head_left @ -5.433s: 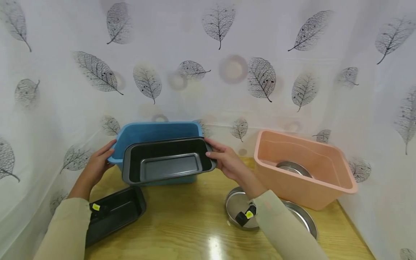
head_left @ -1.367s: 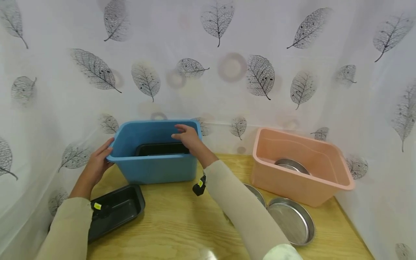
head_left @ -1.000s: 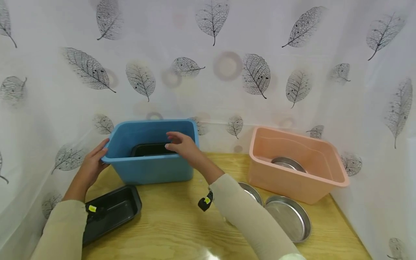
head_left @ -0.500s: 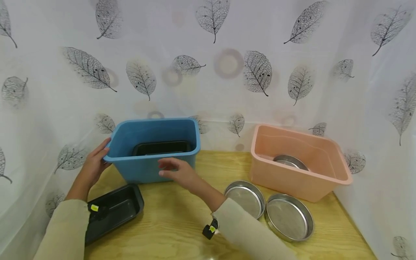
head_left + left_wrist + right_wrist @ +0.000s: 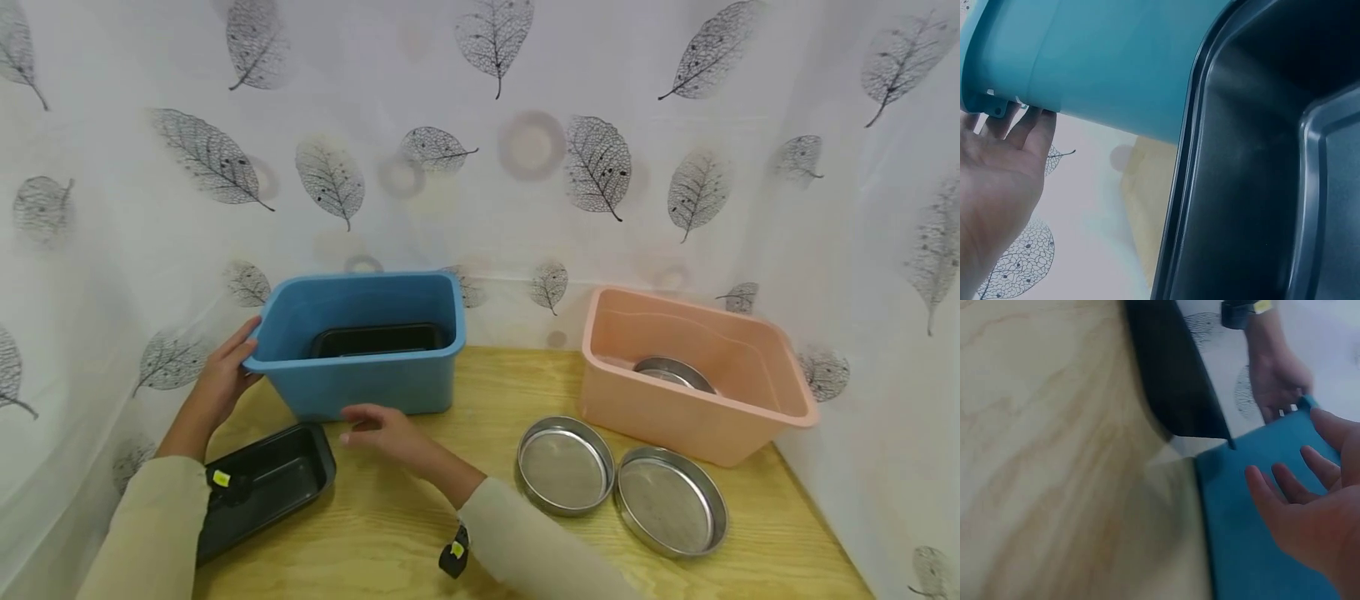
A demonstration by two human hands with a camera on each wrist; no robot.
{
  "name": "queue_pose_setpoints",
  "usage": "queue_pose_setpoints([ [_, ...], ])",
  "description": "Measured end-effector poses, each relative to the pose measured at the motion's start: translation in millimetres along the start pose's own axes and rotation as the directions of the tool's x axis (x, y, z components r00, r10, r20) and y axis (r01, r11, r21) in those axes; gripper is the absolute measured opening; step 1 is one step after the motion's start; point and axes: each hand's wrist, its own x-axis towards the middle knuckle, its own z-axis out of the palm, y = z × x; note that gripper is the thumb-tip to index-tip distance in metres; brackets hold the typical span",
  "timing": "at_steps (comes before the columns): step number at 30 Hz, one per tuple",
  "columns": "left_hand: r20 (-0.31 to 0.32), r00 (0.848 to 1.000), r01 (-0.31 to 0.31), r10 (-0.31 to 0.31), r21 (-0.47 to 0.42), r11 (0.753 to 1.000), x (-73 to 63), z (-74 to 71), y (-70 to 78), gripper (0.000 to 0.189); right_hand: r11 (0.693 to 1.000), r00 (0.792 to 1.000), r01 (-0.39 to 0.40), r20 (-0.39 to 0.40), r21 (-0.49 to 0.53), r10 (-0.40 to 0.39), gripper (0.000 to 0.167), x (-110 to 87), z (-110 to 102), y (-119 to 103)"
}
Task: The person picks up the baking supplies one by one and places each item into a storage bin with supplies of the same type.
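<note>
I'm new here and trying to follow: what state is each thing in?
Blue bin, upright
Pink bin, upright
Inner black pan, partly hidden in the blue bin
Outer black pan, face up on the table
Inner round pan, partly hidden in the pink bin
Left round pan, face up
Right round pan, face up
Left hand, touching the blue bin's rim
Right hand, loosely curled, holding nothing

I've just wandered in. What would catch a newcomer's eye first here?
Probably the blue bin at the back left, a dark pan inside it, and the pink bin to the right. The left hand touches the blue bin's left end; the right hand is in front, holding nothing. Behind everything hangs a leaf-printed sheet.
</note>
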Motion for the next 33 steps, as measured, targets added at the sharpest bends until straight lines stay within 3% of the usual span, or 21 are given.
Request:
queue_pose_setpoints([
  [8, 0.011, 1.000, 0.009, -0.009, -0.018, 1.000, -0.8, -0.3, 0.0, 0.063, 0.998, 0.998, -0.063, -0.026, 0.002, 0.063, 0.043, 10.4, 17, 23],
  [21, 0.008, 1.000, -0.002, 0.002, -0.032, 0.999, 0.0, 0.1, -0.7, 0.064, 0.995, 0.998, -0.059, -0.001, 0.076, 0.059, 0.045, 24.6, 37, 33],
  [33, 0.005, 1.000, -0.005, 0.005, -0.019, 1.000, 1.2, 3.1, -1.1, 0.065, 0.996, 0.997, -0.083, 0.000, -0.014, 0.083, 0.048, 36.3, 53, 41],
])
